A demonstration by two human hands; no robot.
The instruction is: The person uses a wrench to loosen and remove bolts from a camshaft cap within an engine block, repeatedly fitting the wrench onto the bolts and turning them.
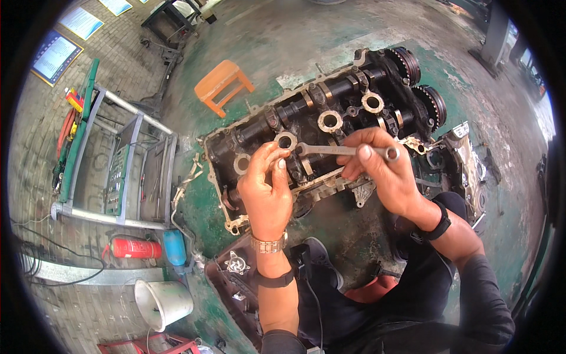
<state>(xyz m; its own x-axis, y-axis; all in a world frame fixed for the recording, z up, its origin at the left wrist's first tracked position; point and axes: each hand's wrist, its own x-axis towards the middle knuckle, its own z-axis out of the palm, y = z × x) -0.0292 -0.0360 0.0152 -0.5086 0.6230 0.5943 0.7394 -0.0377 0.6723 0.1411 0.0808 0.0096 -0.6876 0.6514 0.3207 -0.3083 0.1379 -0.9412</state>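
1. The slim silver metal wrench (323, 150) is being held in the right hand (382, 170), thumb laid along the shaft, fingers curled beneath.
2. Its far head is pointed leftward, just beside the fingertips of the left hand (267, 190); whether they are touched cannot be told.
3. The left hand is seen bent, thumb and forefinger drawn together; whether something small is pinched there cannot be told.
4. Both hands and the wrench are held above the long black engine cylinder head with a pale metal rim (306, 126).
5. And the look of the wrench: a straight, nearly level shaft, dulled grey in places, with a rounded ring seen at its right end.
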